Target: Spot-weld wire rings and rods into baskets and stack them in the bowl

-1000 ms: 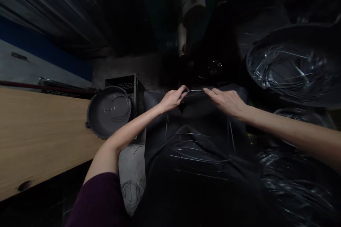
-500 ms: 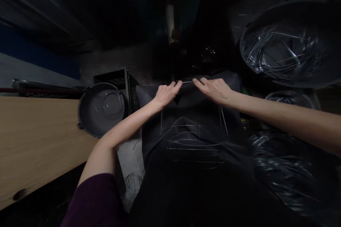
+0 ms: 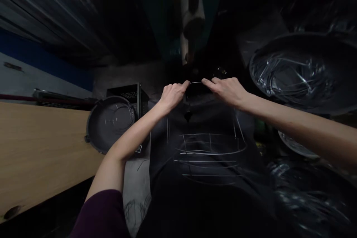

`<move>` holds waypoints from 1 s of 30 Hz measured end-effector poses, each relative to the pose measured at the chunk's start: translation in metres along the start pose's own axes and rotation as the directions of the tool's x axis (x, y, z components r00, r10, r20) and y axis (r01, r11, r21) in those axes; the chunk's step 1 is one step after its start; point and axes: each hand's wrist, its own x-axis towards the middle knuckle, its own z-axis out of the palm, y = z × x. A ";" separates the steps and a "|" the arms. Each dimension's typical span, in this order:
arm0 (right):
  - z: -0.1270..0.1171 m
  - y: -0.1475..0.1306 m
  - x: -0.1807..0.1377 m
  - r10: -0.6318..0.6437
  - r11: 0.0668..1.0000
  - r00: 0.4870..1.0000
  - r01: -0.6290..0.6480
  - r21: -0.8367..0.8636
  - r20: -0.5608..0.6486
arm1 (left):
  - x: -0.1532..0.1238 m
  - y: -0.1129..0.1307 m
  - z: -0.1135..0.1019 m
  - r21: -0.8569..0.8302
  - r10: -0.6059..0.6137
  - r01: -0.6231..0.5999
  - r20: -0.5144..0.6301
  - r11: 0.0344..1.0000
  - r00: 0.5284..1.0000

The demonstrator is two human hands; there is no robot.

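Here, a bent wire (image 3: 196,82) is pinched by the left hand (image 3: 173,96) and the right hand (image 3: 227,91). It is thus held above a wire frame (image 3: 210,145).

left sleeve (image 3: 100,214): dark plum fabric | left hand (image 3: 173,96), right hand (image 3: 228,91): bare

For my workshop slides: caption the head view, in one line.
Left hand and right hand pinch the top of a wire frame above dark cloth.
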 end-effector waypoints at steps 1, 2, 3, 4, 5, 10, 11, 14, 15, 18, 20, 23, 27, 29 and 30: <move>-0.009 0.003 0.006 0.002 1.000 1.000 -0.002 -0.008 -0.026 | 0.004 -0.004 -0.009 0.013 0.002 -0.002 -0.023 1.000 1.000; -0.016 0.006 0.011 0.005 1.000 0.999 -0.006 -0.016 -0.051 | 0.007 -0.008 -0.018 0.026 0.002 -0.001 -0.042 1.000 0.999; -0.023 0.008 0.016 0.007 1.000 0.997 -0.009 -0.022 -0.074 | 0.010 -0.011 -0.025 0.040 0.001 0.001 -0.058 0.999 0.998; -0.028 0.009 0.020 0.010 1.000 0.995 -0.013 -0.026 -0.096 | 0.012 -0.015 -0.031 0.055 -0.003 0.007 -0.073 0.998 0.997; -0.031 0.010 0.023 0.013 0.999 0.994 -0.017 -0.028 -0.112 | 0.014 -0.017 -0.035 0.070 -0.008 0.014 -0.084 0.997 0.996; -0.038 0.011 0.032 0.026 0.999 0.991 -0.030 -0.030 -0.134 | 0.020 -0.025 -0.043 0.101 -0.030 0.041 -0.106 0.994 0.994; -0.039 0.011 0.033 0.029 0.999 0.991 -0.033 -0.029 -0.129 | 0.021 -0.026 -0.043 0.100 -0.032 0.043 -0.109 0.994 0.994; -0.042 0.013 0.037 0.033 0.999 0.992 -0.036 -0.024 -0.119 | 0.025 -0.028 -0.045 0.090 -0.032 0.043 -0.115 0.995 0.993; -0.043 0.013 0.038 0.032 0.999 0.993 -0.035 -0.022 -0.117 | 0.026 -0.029 -0.046 0.085 -0.032 0.042 -0.117 0.995 0.993; -0.044 0.015 0.041 0.031 0.999 0.993 -0.033 -0.021 -0.112 | 0.029 -0.031 -0.045 0.080 -0.032 0.042 -0.123 0.996 0.992; -0.044 0.016 0.042 0.027 0.999 0.994 -0.030 -0.019 -0.106 | 0.029 -0.031 -0.045 0.079 -0.030 0.040 -0.126 0.996 0.992; -0.043 0.017 0.043 0.019 1.000 0.994 -0.020 -0.005 -0.109 | 0.029 -0.032 -0.045 0.073 -0.025 0.034 -0.125 0.997 0.992; -0.043 0.019 0.044 0.011 1.000 0.994 -0.009 0.019 -0.113 | 0.031 -0.031 -0.044 0.060 -0.051 0.057 -0.110 0.997 0.993; -0.044 0.020 0.044 0.004 1.000 0.994 0.000 0.028 -0.113 | 0.032 -0.032 -0.042 0.046 -0.054 0.060 -0.120 0.997 0.991; -0.044 0.021 0.044 -0.001 0.999 0.993 0.005 0.033 -0.119 | 0.032 -0.032 -0.041 0.039 -0.053 0.058 -0.130 0.998 0.990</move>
